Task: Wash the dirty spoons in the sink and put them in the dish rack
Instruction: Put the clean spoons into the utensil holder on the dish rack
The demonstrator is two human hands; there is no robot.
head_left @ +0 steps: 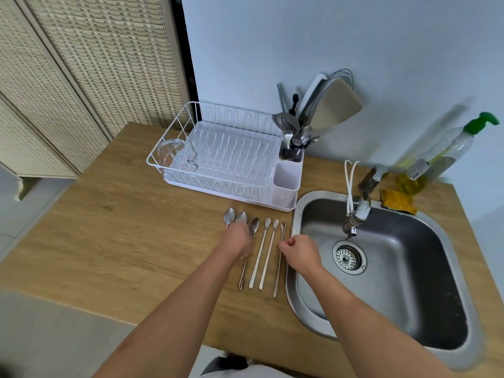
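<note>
Several metal spoons lie side by side on the wooden counter [136, 227], between the white dish rack [174, 126] and the steel sink [409, 241]. My left hand [240, 241] covers the handles of the two leftmost spoons [235, 216], its fingers curled down over them. The third spoon [254, 224] passes under that hand's right edge. Two long pale spoons [263, 249] lie untouched in the middle. My right hand [298, 252] pinches the handle of the rightmost spoon [282, 228], which lies flat beside the sink rim.
The rack holds an upturned glass [174, 154] and a cutlery holder [286, 184], with utensils [297, 140] in the compartment behind it. A faucet [362, 208] hangs over the sink. A yellow sponge [398, 201] and a soap bottle [441, 151] stand behind it.
</note>
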